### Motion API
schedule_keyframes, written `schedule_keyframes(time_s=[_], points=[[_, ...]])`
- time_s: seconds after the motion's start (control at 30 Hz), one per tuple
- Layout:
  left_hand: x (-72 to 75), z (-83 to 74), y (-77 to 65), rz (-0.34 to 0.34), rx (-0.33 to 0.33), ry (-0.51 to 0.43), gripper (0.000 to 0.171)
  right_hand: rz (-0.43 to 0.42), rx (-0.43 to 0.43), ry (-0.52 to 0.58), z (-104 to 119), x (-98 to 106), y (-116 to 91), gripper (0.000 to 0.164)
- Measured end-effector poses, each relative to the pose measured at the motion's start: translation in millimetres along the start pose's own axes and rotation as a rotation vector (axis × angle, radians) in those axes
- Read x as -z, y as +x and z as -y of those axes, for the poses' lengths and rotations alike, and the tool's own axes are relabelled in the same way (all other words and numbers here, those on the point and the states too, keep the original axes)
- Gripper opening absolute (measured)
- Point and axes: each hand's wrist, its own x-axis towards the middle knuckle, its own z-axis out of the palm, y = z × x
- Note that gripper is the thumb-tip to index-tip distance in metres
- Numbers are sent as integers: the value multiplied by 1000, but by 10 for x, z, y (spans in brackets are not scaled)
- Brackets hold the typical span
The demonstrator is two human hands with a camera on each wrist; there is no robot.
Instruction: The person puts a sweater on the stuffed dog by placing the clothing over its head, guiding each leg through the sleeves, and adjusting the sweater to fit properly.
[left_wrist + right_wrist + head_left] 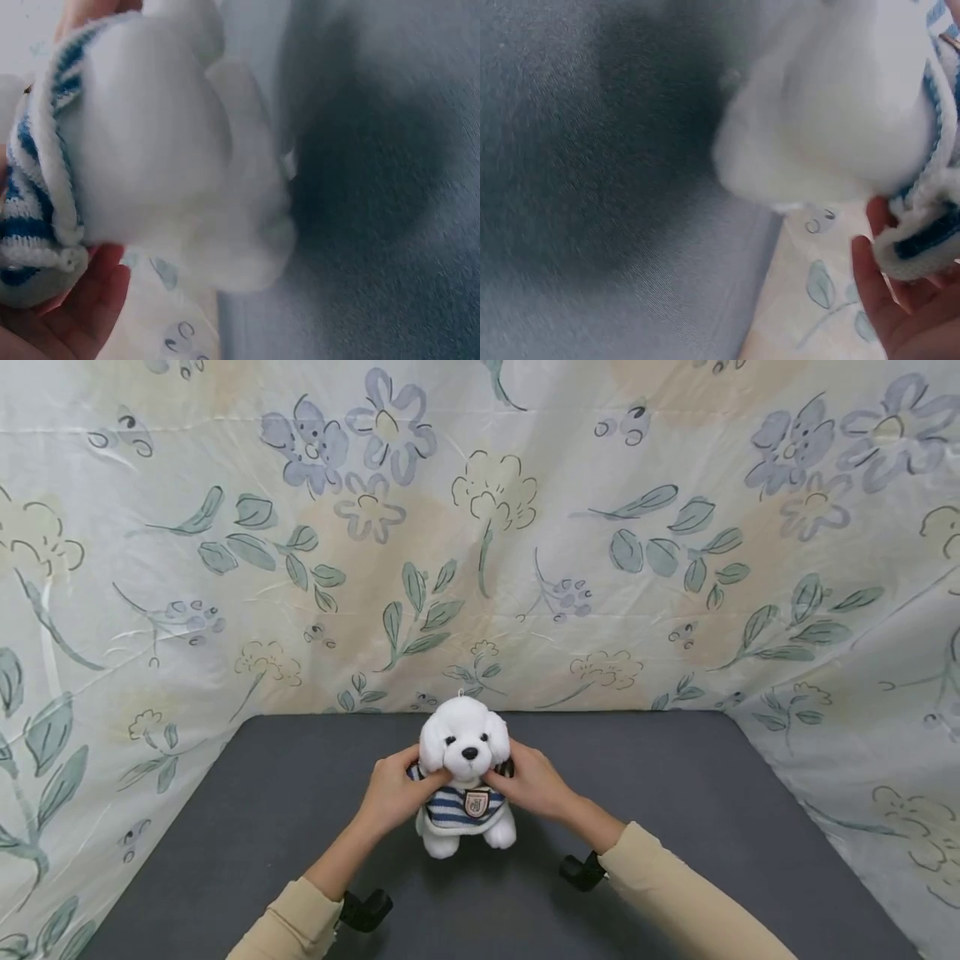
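A white plush dog [467, 735] in a blue-and-white striped knit sweater [448, 806] with a shield-shaped badge faces the head camera. My left hand [396, 789] grips its side below the head, thumb on the chest. On the other side my right hand [534, 783] holds it the same way, thumb under the chin. In the left wrist view the plush dog's white body [157, 135] shows beside curled fingers [94, 304]. The right wrist view has fingers [877, 292] around a sweater sleeve [926, 240]. Both wrist views show the legs partly blurred.
The dark grey table [300, 793] lies beneath the plush dog. A floral curtain [525, 552] hangs along the back and both sides. Black wrist mounts [366, 911] stick out below each forearm near the beige sleeves [292, 918].
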Motion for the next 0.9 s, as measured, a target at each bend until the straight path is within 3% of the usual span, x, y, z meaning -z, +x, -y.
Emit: schedule_keyframes(time_s=[0.17, 0.33, 0.57, 0.9], points=[[-56, -60, 21, 77, 41, -38, 36, 90, -83, 37, 23, 139, -55, 33], [-136, -92, 39, 145, 88, -26, 31, 185, -189, 70, -9, 216, -91, 34], [-276, -100, 43, 225, 183, -17, 46, 311, -323, 114, -117, 283, -127, 42], [-460, -84, 61, 326, 315, -131, 55, 452, -507, 326, -276, 372, -208, 51]])
